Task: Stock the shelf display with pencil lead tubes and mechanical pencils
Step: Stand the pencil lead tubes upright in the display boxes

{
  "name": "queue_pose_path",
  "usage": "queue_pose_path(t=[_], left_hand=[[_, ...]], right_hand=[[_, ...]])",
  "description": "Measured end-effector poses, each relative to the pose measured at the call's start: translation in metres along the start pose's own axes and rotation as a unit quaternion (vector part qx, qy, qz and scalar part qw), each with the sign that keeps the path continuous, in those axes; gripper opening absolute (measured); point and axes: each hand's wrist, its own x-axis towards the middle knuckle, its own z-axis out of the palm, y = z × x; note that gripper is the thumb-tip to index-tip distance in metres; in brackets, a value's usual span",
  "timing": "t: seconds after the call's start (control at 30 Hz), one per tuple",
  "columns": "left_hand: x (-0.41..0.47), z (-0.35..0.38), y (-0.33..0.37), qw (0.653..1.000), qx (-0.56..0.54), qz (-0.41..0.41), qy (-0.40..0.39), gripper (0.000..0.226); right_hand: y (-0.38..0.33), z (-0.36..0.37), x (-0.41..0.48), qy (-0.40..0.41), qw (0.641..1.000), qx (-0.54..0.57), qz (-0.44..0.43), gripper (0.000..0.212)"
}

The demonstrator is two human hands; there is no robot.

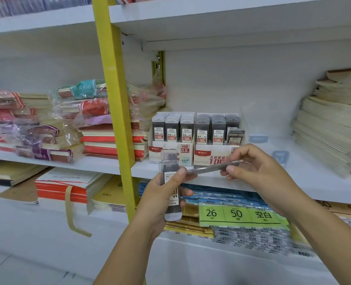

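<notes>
My left hand [160, 194] grips a small stack of clear pencil lead tubes [170, 182] upright in front of the middle shelf. My right hand [259, 167] pinches one more lead tube [211, 168], held flat and sideways, its left end touching the stack near my left thumb. Behind them two display boxes stand side by side on the shelf: the 0.5 box [171, 138] on the left and the 0.7 box [217, 138] on the right. Both hold rows of upright tubes. One tube [234, 136] in the right box's front right slot leans.
A yellow upright post [117, 112] stands left of the boxes. Wrapped notebook stacks [71, 124] fill the shelf to the left, and a tall paper stack [333, 128] sits at the right. Label sheets [240, 214] lie on the lower shelf under my hands.
</notes>
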Motion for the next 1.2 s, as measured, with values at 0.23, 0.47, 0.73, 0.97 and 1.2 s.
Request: queue_pose_path(t=[0.23,0.47,0.73,0.97,1.2], left_hand=[[0.001,0.007,-0.009,0.998,0.048,-0.019,0.026,0.031],[0.000,0.009,-0.008,0.998,0.040,0.000,0.041,0.025],[0.010,0.010,-0.001,0.998,0.042,0.039,0.038,0.003],[0.022,0.011,-0.002,0.997,0.036,0.057,0.027,0.010],[0.027,0.012,-0.006,0.998,0.025,0.053,0.004,0.006]], right_hand=[[0.006,0.003,-0.004,0.035,0.998,0.044,0.014,0.029],[0.000,0.011,-0.003,0.053,0.994,0.093,0.038,0.030],[-0.069,-0.028,0.020,0.150,0.925,-0.247,-0.247,0.028],[-0.068,-0.045,0.070,0.092,0.876,-0.440,-0.176,0.026],[-0.044,-0.045,0.102,0.023,0.828,-0.551,-0.104,0.020]])
